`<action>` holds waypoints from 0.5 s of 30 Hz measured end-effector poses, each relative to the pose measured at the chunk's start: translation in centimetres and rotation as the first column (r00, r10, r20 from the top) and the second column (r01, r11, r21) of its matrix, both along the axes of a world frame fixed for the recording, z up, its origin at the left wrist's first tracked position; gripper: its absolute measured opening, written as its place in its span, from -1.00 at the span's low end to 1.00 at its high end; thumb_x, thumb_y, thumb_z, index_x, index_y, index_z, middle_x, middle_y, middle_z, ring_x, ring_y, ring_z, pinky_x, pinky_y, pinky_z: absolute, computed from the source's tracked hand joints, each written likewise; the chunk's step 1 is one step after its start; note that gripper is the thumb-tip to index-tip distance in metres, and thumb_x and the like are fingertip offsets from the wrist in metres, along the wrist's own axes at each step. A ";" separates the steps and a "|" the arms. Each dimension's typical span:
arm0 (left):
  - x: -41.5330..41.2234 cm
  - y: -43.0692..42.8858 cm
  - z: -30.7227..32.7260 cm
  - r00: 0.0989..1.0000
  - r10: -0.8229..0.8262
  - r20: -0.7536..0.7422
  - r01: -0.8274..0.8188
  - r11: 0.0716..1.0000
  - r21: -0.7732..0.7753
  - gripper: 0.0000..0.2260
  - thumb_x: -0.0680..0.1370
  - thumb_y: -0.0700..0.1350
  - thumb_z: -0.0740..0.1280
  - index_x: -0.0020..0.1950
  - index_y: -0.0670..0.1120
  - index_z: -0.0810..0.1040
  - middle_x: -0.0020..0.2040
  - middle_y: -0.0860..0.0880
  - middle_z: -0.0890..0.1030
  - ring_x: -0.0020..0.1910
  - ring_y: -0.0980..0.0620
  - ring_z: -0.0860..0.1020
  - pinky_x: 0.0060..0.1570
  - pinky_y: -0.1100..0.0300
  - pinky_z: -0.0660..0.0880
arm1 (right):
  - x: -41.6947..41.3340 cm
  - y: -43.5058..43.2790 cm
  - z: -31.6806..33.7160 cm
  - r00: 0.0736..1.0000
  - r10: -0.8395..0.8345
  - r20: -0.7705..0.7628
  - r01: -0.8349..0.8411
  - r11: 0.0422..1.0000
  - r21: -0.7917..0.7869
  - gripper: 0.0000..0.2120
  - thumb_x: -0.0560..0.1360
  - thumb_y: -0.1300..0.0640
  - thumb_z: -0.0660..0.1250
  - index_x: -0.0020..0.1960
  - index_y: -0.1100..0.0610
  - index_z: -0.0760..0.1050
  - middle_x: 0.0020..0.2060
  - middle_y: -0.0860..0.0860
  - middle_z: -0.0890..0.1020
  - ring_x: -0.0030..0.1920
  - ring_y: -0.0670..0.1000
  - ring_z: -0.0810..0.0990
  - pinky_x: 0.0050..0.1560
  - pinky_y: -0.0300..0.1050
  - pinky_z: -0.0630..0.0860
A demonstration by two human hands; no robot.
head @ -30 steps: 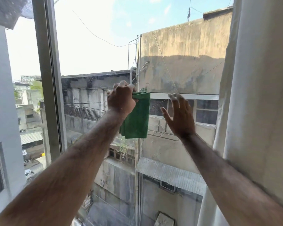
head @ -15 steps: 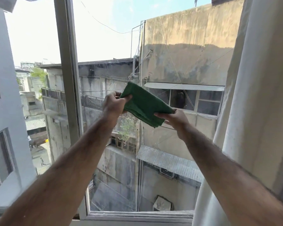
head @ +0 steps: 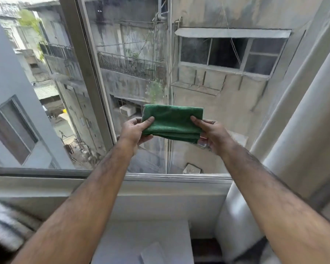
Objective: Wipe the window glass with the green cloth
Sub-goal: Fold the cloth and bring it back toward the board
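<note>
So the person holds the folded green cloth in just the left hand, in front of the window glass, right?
Not quite. The head view shows both hands holding the folded green cloth: the left hand grips one end, the right hand the other, in front of the window glass.

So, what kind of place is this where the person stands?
Probably a room on an upper floor of a city building. The window glass looks down onto a narrow alley between worn concrete buildings, a pale curtain hangs at the right, and both hands hold a folded green cloth indoors above the sill.
</note>
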State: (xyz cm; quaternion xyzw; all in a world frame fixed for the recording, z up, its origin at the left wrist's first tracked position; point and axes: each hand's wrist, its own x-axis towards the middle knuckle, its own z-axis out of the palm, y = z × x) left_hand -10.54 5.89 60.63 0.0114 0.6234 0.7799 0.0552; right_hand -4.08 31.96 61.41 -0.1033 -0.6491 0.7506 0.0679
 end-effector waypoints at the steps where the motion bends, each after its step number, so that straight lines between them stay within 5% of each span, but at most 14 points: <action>1: 0.4 -0.3 -1.9 1.000 -0.010 0.025 0.010 1.000 -0.004 -0.84 0.50 -0.09 0.57 -0.08 -0.08 0.61 -0.16 -0.02 0.68 -0.33 0.12 0.68 -0.42 0.26 0.62 | 0.3 -0.3 -2.0 0.999 -0.010 0.035 0.010 1.000 -0.005 -0.56 0.51 0.03 0.59 0.30 0.25 0.69 0.03 0.10 0.79 -0.07 0.06 0.77 -0.07 -0.11 0.71; 6: 2.2 -2.0 -12.2 0.984 -0.036 0.172 0.043 0.998 -0.038 -0.93 0.57 -0.21 0.49 0.00 -0.14 0.63 -0.24 0.03 0.73 -0.28 0.11 0.71 -0.38 0.26 0.64 | 2.0 -1.9 -13.1 0.973 -0.008 0.230 0.023 0.998 -0.060 -0.76 0.53 0.08 0.58 0.15 0.14 0.70 -0.20 -0.05 0.81 -0.27 -0.08 0.76 -0.29 -0.29 0.66; 15: 5.0 -4.4 -31.3 0.917 -0.049 0.396 0.142 0.968 -0.207 -0.89 0.56 -0.23 0.50 0.03 -0.10 0.61 -0.08 -0.06 0.71 -0.25 0.10 0.69 -0.37 0.27 0.65 | 7.9 -5.1 -33.4 0.881 -0.020 0.472 0.089 0.988 -0.125 -0.89 0.55 0.18 0.55 0.07 0.10 0.70 -0.16 -0.05 0.82 -0.23 -0.12 0.79 -0.29 -0.31 0.65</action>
